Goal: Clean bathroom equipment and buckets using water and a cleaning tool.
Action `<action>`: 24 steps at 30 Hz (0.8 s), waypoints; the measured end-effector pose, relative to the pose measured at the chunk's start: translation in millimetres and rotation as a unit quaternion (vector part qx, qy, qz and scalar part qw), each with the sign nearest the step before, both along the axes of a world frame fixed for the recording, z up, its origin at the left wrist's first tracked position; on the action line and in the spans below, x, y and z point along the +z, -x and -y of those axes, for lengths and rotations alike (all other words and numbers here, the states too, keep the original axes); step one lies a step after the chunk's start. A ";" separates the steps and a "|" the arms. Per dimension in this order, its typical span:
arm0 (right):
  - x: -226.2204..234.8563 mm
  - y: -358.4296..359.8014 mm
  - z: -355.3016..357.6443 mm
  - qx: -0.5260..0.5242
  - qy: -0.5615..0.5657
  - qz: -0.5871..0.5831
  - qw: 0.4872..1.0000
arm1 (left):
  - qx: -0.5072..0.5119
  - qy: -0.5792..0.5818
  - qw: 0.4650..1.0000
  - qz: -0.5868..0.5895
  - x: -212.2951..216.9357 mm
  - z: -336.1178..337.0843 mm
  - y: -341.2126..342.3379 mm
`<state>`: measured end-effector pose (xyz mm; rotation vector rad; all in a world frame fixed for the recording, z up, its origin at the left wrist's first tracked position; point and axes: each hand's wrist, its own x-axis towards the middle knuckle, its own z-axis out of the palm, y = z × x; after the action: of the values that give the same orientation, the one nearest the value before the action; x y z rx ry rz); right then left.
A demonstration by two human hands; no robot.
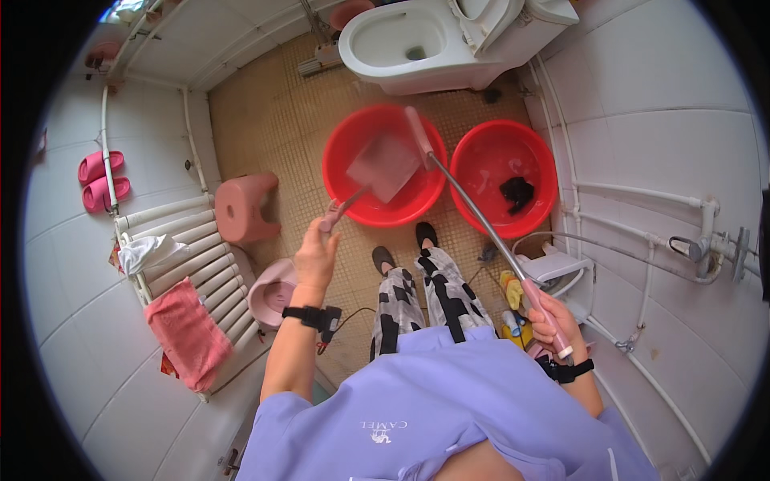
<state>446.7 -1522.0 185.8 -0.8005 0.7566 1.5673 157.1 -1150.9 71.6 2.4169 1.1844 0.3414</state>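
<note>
My left hand (315, 258) is closed round the pink grip of a short-handled tool with a flat, square, pale pink head (385, 167). That head is blurred and hangs over a red basin (338, 196) on the floor; its exact kind is unclear. In my right hand (553, 322) is a long-handled tool (484, 216) with a metal shaft, a pink grip and a narrow pink head, slanting up and left. This narrow head is above the first basin's right side. A second red basin (465, 192) stands to the right, with a dark wet cloth (517, 195) inside.
At the top is a white toilet (377, 70). A pink stool (246, 208) and a pink tub (273, 293) stand left, by a white radiator (200, 264) hung with cloths. Pipes and a tap (694, 247) line the right wall. Yellow items lie near my right hand.
</note>
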 end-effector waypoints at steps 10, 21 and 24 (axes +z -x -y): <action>-0.4 14.2 -12.3 0.019 0.038 0.009 0.999 | 0.128 -0.028 0.988 -0.077 -12.5 -10.3 -35.7; 10.4 25.4 -23.3 0.064 0.022 0.001 0.998 | 0.194 0.149 0.966 -0.085 -21.5 8.4 -64.5; 4.9 28.2 -31.1 0.066 0.013 -0.050 0.996 | 0.185 0.147 0.968 -0.079 -21.5 2.8 -74.6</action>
<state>418.5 -1490.9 190.7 -0.8096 0.8121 1.7289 231.7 -1153.7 50.1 1.9935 1.6350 0.0726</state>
